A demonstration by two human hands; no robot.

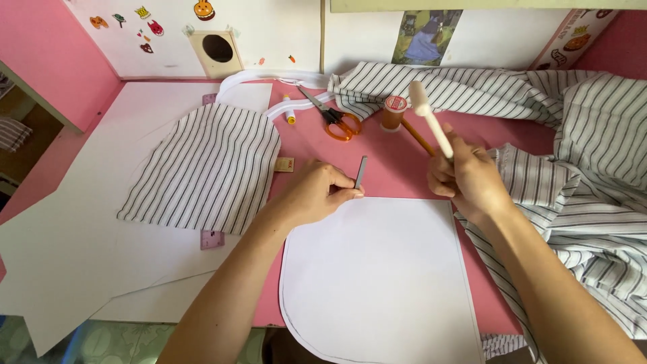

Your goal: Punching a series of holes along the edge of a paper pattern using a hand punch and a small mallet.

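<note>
Taking the white paper pattern piece as landmark: far to its left lies one cut striped fabric piece on large white sheets. At its top edge, the left hand pinches one small grey strip (perhaps a chalk sliver), its long axis near upright, just beyond the fingertips. Above sit one pair of orange-handled scissors and one thread spool. At the upper right corner, the right hand is clenched around one white marker, with striped cloth bunched alongside.

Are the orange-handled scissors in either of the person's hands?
No: the scissors lie on the pink table beyond both hands, while the left hand pinches a small grey strip and the right hand grips a white stick.
</note>
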